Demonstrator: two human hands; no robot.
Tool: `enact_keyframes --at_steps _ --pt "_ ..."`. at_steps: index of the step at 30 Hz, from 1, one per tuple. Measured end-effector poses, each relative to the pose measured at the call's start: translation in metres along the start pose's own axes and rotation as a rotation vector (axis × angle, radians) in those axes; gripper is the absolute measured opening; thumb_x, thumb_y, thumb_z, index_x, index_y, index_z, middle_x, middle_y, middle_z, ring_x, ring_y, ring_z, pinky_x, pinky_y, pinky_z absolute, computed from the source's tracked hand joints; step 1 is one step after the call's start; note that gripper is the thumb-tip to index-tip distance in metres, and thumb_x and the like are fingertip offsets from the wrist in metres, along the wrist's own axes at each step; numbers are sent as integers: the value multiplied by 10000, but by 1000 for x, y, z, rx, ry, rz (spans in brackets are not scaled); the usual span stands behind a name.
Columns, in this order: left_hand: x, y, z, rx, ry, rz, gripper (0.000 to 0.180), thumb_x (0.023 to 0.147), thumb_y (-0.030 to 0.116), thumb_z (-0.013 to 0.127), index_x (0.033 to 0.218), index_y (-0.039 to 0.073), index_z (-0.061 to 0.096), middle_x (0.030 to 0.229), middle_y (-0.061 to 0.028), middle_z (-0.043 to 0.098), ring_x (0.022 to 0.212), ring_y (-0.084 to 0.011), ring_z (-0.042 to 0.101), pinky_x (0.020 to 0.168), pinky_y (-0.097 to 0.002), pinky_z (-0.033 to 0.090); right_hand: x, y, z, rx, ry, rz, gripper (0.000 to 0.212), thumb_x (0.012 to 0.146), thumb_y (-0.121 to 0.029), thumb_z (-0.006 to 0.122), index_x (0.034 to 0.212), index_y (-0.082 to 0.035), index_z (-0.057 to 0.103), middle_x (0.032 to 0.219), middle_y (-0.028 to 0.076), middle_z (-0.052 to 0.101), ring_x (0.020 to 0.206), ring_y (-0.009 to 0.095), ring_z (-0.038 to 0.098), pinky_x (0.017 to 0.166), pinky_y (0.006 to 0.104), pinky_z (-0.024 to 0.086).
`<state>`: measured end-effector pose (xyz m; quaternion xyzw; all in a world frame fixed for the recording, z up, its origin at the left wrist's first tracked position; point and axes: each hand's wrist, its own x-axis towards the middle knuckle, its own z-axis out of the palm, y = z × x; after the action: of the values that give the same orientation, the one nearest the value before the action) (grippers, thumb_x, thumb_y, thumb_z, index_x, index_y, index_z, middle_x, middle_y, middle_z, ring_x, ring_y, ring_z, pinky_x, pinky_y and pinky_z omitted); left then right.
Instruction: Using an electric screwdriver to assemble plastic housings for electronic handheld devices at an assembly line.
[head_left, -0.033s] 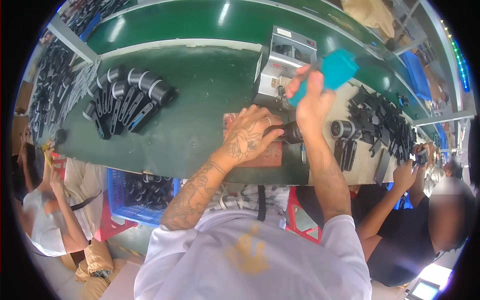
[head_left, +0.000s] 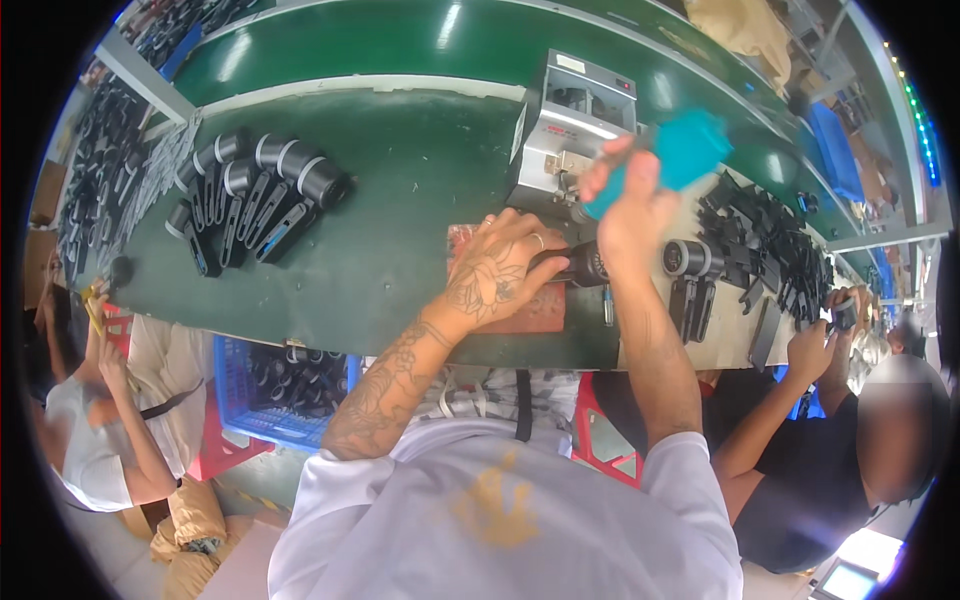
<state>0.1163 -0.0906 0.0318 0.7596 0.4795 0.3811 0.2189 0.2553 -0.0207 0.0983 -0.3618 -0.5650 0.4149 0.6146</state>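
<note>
My left hand is closed around a black handheld device with a round, ribbed end, which lies over a red pad on the bench. Most of the device's other end is hidden under the fingers. Raised above and to the right of it, my right hand is wrapped round a teal tool, wider at its far end and blurred by motion. Its exact kind does not show. A small thin tool lies beside the pad, below the device's round end.
A grey machine stands behind my hands. Several black devices with handles lie at the left. Another device and a pile of black parts are at the right. A blue crate sits below the bench. Co-workers sit on both sides.
My right hand with the teal tool has shifted slightly right and down. My left hand and the device it holds stay in place.
</note>
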Motion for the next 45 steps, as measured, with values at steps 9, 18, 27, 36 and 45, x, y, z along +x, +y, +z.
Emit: enact_keyframes --at_steps 9,18,27,36,45 --pt "3 1 2 16 -21 -10 254 907 290 699 1089 119 749 1046 -17 666 971 -257 557 921 -387 433 -23 -8 -18 119 -7 11 419 1019 -400 603 1033 19 597 740 45 576 597 128 565 528 271 449" --pt "2 4 4 9 0 1 224 894 273 705 1052 119 743 1007 -29 644 962 -271 559 913 -420 441 -30 6 -22 85 -57 67 491 1006 -473 594 997 15 539 700 78 546 609 182 537 585 337 479" --pt "5 4 4 38 9 17 205 882 247 714 1026 101 726 982 -49 634 945 -287 571 876 -451 457 -31 10 -23 42 -77 56 451 1027 -441 568 995 8 541 708 79 553 611 181 546 570 326 471" --pt "1 3 0 35 -8 -20 240 937 287 655 1093 121 729 1049 -62 653 987 -323 598 944 -439 442 2 -10 -8 -54 -34 -42 533 1039 -492 517 1056 38 574 696 70 558 605 181 564 574 312 471" --pt "3 5 3 26 15 13 221 950 283 635 1068 113 714 1033 -84 645 990 -334 596 940 -473 450 22 24 -3 47 9 -167 431 1027 -421 585 990 7 550 699 73 555 609 186 567 579 326 484"
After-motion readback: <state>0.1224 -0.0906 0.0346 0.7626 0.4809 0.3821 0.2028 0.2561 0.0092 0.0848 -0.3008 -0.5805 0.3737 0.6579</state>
